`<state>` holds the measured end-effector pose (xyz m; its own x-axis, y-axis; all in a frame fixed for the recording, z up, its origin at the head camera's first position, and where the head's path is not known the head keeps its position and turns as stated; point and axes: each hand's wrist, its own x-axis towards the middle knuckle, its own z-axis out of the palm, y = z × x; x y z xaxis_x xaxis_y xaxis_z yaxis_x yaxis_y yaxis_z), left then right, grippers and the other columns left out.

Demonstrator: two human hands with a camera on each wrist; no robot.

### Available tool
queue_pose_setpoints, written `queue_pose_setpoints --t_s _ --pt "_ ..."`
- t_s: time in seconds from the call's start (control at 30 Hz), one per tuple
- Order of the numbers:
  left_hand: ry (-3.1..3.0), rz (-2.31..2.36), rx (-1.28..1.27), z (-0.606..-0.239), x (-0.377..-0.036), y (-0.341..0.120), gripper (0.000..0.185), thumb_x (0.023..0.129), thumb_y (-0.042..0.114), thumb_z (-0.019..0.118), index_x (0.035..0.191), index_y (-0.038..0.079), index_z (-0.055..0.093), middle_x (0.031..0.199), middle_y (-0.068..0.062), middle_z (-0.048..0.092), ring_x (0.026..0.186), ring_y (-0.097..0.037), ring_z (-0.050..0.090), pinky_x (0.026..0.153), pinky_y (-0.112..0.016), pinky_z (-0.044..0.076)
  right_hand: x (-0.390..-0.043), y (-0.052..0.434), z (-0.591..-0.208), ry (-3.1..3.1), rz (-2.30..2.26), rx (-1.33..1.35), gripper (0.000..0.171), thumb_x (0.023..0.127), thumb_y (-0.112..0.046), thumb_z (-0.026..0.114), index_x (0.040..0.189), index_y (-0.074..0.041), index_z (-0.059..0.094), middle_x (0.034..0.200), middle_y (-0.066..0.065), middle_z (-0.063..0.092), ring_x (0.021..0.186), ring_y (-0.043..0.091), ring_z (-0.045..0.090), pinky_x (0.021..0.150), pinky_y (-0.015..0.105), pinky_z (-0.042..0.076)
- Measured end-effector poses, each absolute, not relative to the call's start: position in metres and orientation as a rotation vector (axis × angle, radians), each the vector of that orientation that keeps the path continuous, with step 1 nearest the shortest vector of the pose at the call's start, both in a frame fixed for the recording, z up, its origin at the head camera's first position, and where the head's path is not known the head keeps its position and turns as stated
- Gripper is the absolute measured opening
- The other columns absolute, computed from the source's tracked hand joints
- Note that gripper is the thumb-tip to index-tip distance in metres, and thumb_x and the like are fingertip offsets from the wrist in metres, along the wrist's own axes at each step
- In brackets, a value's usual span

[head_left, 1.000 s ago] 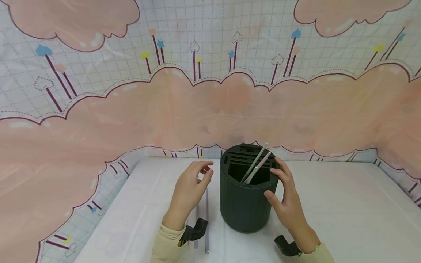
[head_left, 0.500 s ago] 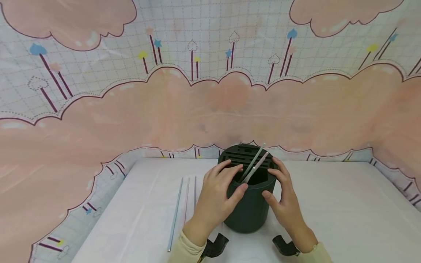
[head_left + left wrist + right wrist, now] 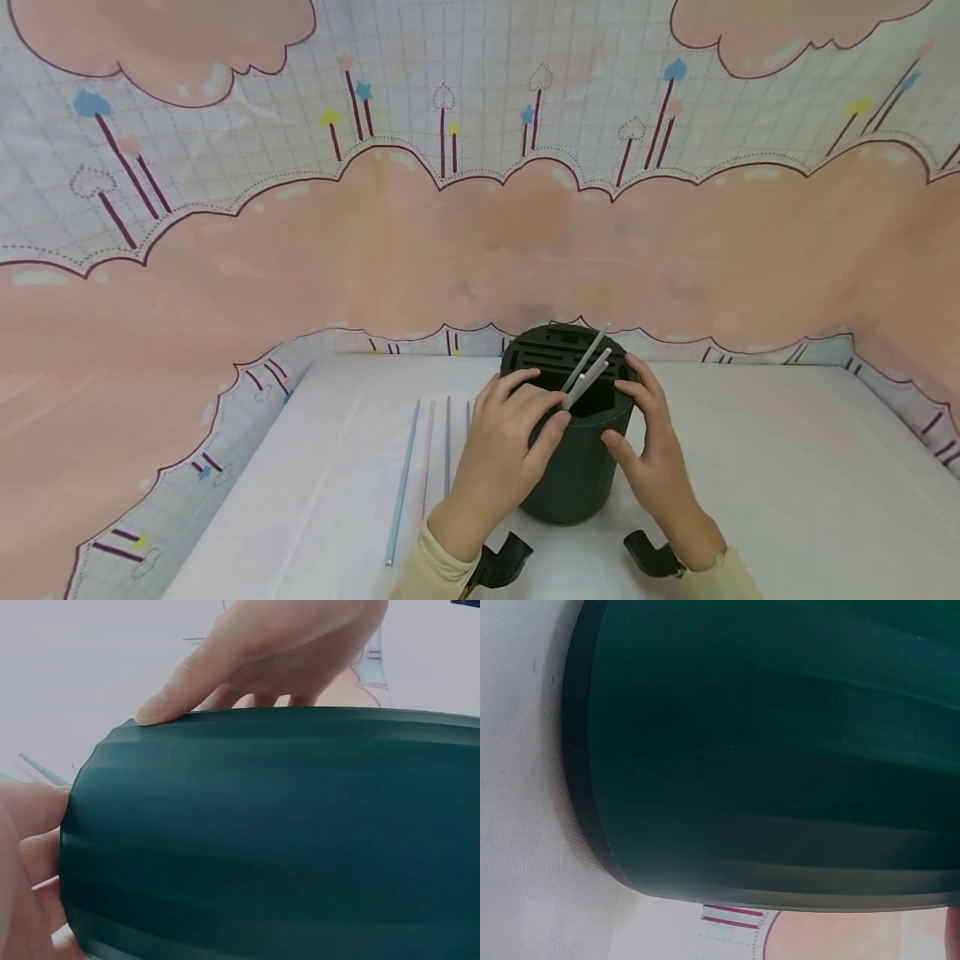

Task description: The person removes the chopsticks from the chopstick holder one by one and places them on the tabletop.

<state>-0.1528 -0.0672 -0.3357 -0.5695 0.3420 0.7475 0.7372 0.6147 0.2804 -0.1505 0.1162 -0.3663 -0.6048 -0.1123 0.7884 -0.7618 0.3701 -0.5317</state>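
Observation:
A dark green, ribbed round utensil holder (image 3: 572, 492) stands on the table, with slots across the back of its top and an opening at the front. A few pale chopsticks (image 3: 591, 377) lean out of that opening. At the holder's left rim, my left hand (image 3: 498, 446) pinches them between thumb and fingers; their lower ends are hidden. My right hand (image 3: 660, 450) grips the right rim, thumb outside and fingers over the top. The left wrist view shows the holder's side (image 3: 285, 825) with both hands at its rim. The right wrist view is mostly its wall (image 3: 780, 750).
Several thin chopsticks, one of them a blue chopstick (image 3: 402, 483), lie side by side on the white table (image 3: 315, 500) left of the holder, partly behind my left forearm. A patterned cloth backdrop (image 3: 480, 250) rises behind the table.
My left hand has come from left of the holder to its opening and taken hold of the chopsticks, which now stand closer together. My right hand has stayed on the rim.

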Motion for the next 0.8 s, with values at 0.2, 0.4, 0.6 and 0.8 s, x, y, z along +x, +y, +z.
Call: queue_pose_setpoints --t_s 0.2,0.4,0.6,0.8 --pt "-2.117 -0.809 -0.810 -0.3329 -0.1562 -0.0671 0.016 0.090 0.023 0.054 0.091 0.015 0.068 0.085 0.007 0.062 0.102 -0.014 0.051 0.094 -0.038 0.035 -0.1544 0.1172 -0.3650 -1.976 1.256 0.751 0.056 0.089 -0.036 0.052 0.121 0.008 0.039 0.139 0.024 0.024 0.128 0.037 0.022 0.104 0.027 0.019" --pt "-2.150 -0.867 -0.810 -0.3311 -0.1558 -0.0690 0.013 0.086 0.025 0.059 0.091 0.015 0.065 0.089 0.007 0.061 0.099 -0.012 0.050 0.095 -0.036 0.034 -0.1566 0.1181 -0.3661 -1.978 1.252 0.747 0.057 0.089 -0.039 0.051 0.121 0.008 0.039 0.139 0.024 0.024 0.128 0.037 0.022 0.105 0.034 0.020" --pt "-2.225 -0.933 -0.789 -0.3284 -0.1536 -0.0652 0.014 0.086 0.028 0.059 0.092 0.016 0.062 0.092 0.007 0.060 0.101 -0.012 0.046 0.098 -0.038 0.029 -0.1584 0.1191 -0.3655 -1.973 1.252 0.754 0.059 0.089 -0.041 0.050 0.120 0.008 0.039 0.139 0.025 0.024 0.128 0.037 0.022 0.104 0.031 0.020" --pt "-2.202 -1.122 -0.707 -0.3280 -0.1524 -0.0633 0.011 0.086 0.022 0.060 0.095 0.016 0.062 0.092 0.009 0.059 0.093 -0.009 0.048 0.094 -0.034 0.034 -0.1577 0.1204 -0.3685 -1.991 1.271 0.740 0.059 0.089 -0.040 0.051 0.120 0.008 0.039 0.139 0.024 0.024 0.129 0.036 0.021 0.105 0.036 0.020"
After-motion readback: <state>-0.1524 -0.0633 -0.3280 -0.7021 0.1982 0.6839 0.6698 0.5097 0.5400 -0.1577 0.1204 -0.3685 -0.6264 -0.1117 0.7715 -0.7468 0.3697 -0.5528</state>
